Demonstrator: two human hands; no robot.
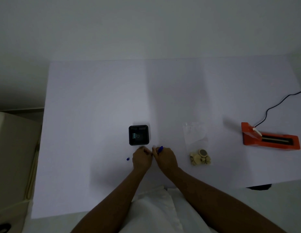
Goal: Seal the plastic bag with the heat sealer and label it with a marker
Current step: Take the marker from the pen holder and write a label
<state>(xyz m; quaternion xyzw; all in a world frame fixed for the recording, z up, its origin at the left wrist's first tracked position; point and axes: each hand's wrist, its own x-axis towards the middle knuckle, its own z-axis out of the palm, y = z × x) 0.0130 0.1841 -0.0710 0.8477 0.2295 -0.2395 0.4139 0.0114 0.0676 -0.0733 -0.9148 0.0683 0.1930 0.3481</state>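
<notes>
Our right hand (165, 158) grips the blue marker (159, 149); our left hand (141, 159) curls closed beside it; no writing is legible.

Black holder (138, 135) just ahead of hands; table (96, 98) beyond open.
</notes>
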